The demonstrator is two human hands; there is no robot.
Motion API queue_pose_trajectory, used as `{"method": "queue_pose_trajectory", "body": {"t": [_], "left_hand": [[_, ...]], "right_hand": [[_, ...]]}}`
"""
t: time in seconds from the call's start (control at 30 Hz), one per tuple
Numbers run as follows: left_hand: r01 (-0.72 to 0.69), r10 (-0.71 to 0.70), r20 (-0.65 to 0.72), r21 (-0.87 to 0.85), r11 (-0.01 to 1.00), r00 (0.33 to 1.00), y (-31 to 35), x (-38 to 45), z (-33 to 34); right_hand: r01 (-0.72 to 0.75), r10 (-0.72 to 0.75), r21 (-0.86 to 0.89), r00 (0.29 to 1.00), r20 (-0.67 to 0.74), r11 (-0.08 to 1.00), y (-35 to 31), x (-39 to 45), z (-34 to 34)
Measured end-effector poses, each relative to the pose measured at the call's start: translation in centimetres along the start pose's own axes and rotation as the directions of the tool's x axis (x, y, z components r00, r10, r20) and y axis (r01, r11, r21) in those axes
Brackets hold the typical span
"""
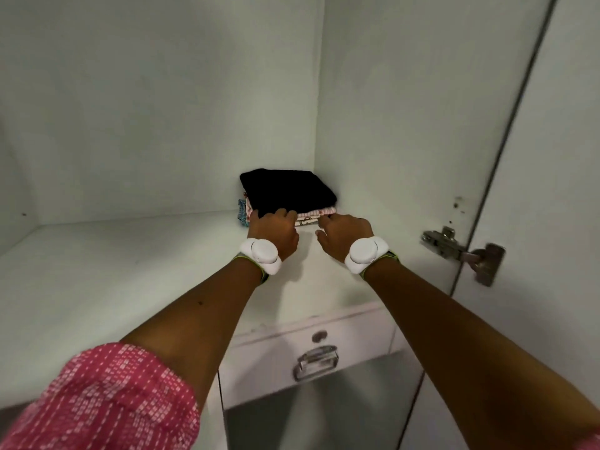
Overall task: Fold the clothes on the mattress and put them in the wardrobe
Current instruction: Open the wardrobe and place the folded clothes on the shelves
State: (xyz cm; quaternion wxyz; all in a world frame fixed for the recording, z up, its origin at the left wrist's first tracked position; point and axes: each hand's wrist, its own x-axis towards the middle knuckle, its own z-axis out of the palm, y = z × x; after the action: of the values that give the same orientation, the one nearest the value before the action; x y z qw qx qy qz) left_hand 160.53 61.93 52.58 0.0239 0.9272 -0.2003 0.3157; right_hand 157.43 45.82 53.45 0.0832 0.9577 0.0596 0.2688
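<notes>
We're looking straight into the white wardrobe (156, 102), and both arms are stretched in over its shelf (130, 271). There's the stack of folded clothes (285, 198), tucked into the back right corner of the shelf, right up against the side wall. On top sits a black folded garment (287, 190); under it we can make out a pink-and-white striped piece (319, 212) at the front edge of the stack, and a scrap of blue patterned fabric (242, 209) peeking out on the stack's left side. The left hand (274, 230) is at the front left of the stack, fingers bent forward and touching the lower edge of the black garment; whether they actually pinch the cloth, we can't tell from here. The right hand (345, 232) is at the front right of the stack, its fingers reaching in under the black garment's edge at the striped layer, thumb loose and out to the side above the shelf; a real grip we can't confirm. Each wrist carries a white band-mounted device (263, 253). A pink patterned sleeve (107, 397) covers the left upper arm. Below the shelf's front edge sits a drawer with a metal handle (316, 362), and a metal hinge (461, 251) is fixed to the door on the right.
</notes>
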Motion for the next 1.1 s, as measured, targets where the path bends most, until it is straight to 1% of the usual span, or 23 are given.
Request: {"method": "queue_pose_trajectory", "body": {"t": [0.07, 0.1, 0.13, 0.17, 0.23, 0.33, 0.43, 0.5, 0.63, 0.73, 0.87, 0.9, 0.93, 0.97, 1.03, 1.1], "left_hand": [[-0.055, 0.056, -0.043, 0.017, 0.998, 0.997, 1.6, -3.0, -1.2], [-0.055, 0.055, -0.041, 0.012, 0.998, 0.998, 2.7, -4.5, -1.9], [-0.060, 0.060, -0.010, 0.000, 0.998, 0.998, 3.7, -5.9, -2.7], [-0.071, 0.071, 0.023, -0.009, 0.997, 0.997, 5.6, -8.7, -3.9], [-0.098, 0.098, 0.025, -0.003, 0.995, 0.995, 7.8, -12.0, -5.4], [-0.153, 0.153, -0.010, -0.019, 0.988, 0.988, 10.7, -16.9, -7.2], [-0.217, 0.217, 0.000, 0.002, 0.976, 0.976, 13.1, -21.0, -8.5], [-0.258, 0.260, 0.019, -0.051, 0.965, 0.966, 15.2, -24.4, -10.4], [-0.254, 0.279, 0.118, -0.195, 0.947, 0.953, 18.9, -29.1, -12.5], [-0.241, 0.297, 0.171, -0.286, 0.927, 0.940, 22.0, -33.1, -14.2], [-0.243, 0.356, 0.248, -0.393, 0.887, 0.901, 26.4, -40.0, -15.1], [-0.258, 0.400, 0.288, -0.426, 0.867, 0.870, 28.3, -42.5, -15.8], [-0.265, 0.424, 0.325, -0.434, 0.861, 0.846, 29.5, -44.3, -15.9], [-0.265, 0.421, 0.330, -0.425, 0.866, 0.845, 29.6, -45.0, -15.6], [-0.302, 0.475, 0.352, -0.446, 0.843, 0.806, 32.8, -48.2, -16.5], [-0.367, 0.569, 0.359, -0.493, 0.789, 0.740, 37.1, -51.3, -17.7]], "right_hand": [[0.019, -0.019, -0.032, 1.000, 0.013, 0.999, 0.2, -3.6, -1.5], [0.028, -0.028, -0.049, 1.000, 0.010, 0.998, 0.2, -5.5, -2.2], [0.039, -0.038, -0.061, 0.999, 0.019, 0.997, 0.2, -7.1, -2.9], [0.033, -0.031, -0.063, 0.999, 0.032, 0.997, 0.3, -10.5, -3.9], [0.046, -0.045, -0.058, 0.999, 0.021, 0.997, 0.2, -14.4, -5.2], [0.014, -0.013, -0.029, 0.999, 0.046, 0.999, -0.3, -20.3, -7.3], [-0.028, 0.030, -0.026, 0.995, 0.092, 0.999, -0.4, -25.7, -8.9], [-0.069, 0.073, -0.031, 0.988, 0.134, 0.997, -0.4, -30.5, -10.7], [-0.174, 0.176, -0.025, 0.964, 0.202, 0.984, 0.4, -38.2, -12.5], [-0.293, 0.296, -0.057, 0.904, 0.309, 0.954, 0.6, -44.6, -14.5], [-0.390, 0.384, -0.063, 0.845, 0.373, 0.919, 0.1, -54.1, -16.3], [-0.422, 0.417, -0.085, 0.809, 0.415, 0.903, 0.0, -57.7, -17.4], [-0.441, 0.432, -0.080, 0.802, 0.413, 0.894, 0.0, -60.3, -17.5], [-0.427, 0.422, -0.083, 0.809, 0.409, 0.900, -0.2, -61.3, -17.1], [-0.464, 0.470, -0.135, 0.750, 0.465, 0.875, 0.4, -66.6, -18.5], [-0.554, 0.566, -0.186, 0.667, 0.484, 0.812, 1.5, -72.7, -20.2]]}}
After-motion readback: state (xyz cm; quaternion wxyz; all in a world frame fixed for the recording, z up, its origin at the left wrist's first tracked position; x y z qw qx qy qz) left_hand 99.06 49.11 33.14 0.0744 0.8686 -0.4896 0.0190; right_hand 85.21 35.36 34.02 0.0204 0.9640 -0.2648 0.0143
